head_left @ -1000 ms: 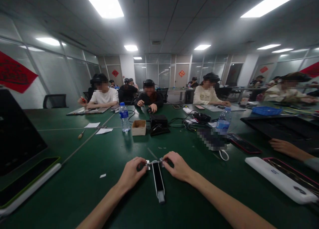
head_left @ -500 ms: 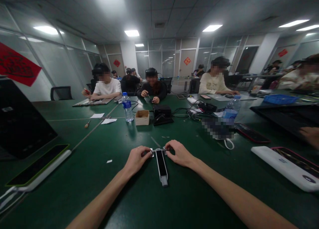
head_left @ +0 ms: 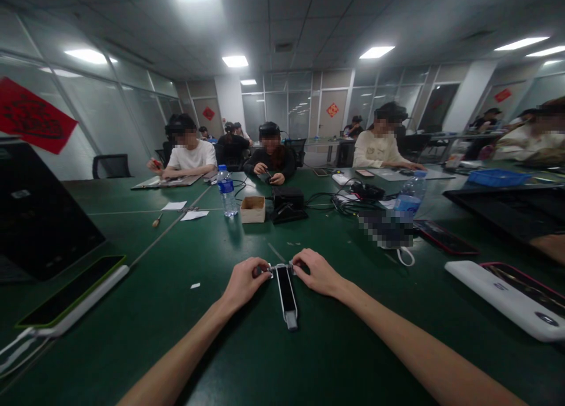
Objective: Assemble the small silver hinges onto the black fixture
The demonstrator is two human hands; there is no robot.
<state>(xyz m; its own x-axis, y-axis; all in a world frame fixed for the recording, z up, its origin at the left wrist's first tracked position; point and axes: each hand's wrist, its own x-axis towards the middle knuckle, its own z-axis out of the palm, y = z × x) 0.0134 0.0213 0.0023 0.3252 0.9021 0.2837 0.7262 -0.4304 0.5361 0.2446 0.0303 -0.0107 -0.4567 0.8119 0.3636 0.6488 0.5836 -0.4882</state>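
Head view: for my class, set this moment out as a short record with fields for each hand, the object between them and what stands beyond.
Left: left hand pinching a small metal piece beside the slim object's far end
Right: right hand with fingertips at that end's other side, their grip partly hidden
Between: slim object, dark with white edges, grey tip toward the wearer
Surface: green table
Beyond, left to right: bottle, open box, black case
Unclear: the metal piece's exact shape

The green table (head_left: pixel 247 365) bears a bottle (head_left: pixel 227 197), box (head_left: pixel 253 213) and papers (head_left: pixel 195 216).
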